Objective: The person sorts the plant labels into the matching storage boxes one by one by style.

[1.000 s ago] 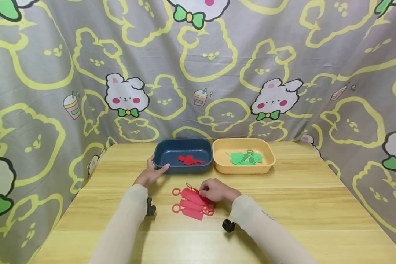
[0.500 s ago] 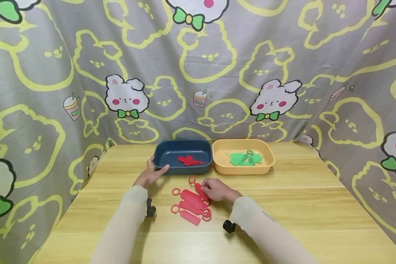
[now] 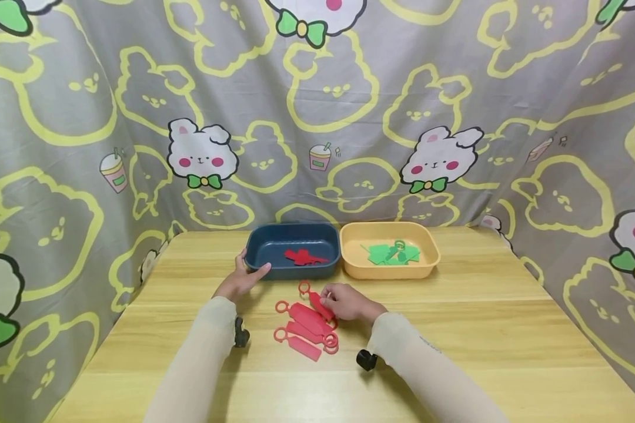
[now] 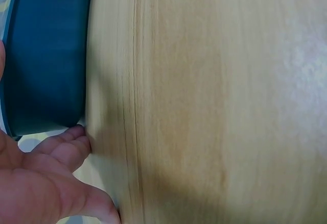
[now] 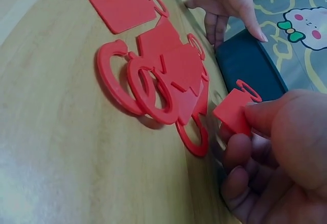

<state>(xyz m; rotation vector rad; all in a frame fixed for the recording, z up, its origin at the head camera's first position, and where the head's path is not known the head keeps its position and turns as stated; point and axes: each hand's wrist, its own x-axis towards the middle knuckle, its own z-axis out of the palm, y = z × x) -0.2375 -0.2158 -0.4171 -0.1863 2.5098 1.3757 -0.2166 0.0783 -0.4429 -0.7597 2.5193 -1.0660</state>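
My right hand (image 3: 349,302) pinches a red plastic tag with a ring at one end (image 5: 234,110) between thumb and fingers. Its ring points away, toward the blue bin (image 3: 291,272). Beside and below it, several more red ring tags (image 3: 308,317) lie overlapping on the table, their rings facing different ways. At the left front corner of the blue bin rests my left hand (image 3: 240,281), the thumb stretched along the front wall and other fingers spread at the end (image 4: 74,147). Inside that bin lies a small pile of red pieces (image 3: 303,257).
To the right of the blue bin, side by side with it, stands a yellow bin (image 3: 391,272) holding green pieces (image 3: 394,254). Both are at the back of the wooden table (image 3: 487,317), before a grey patterned curtain (image 3: 317,106).
The pinched red tag has come off the top of the pile and turned, its ring swinging forward toward the blue bin. The lower tags have shifted slightly. My left hand stays put.
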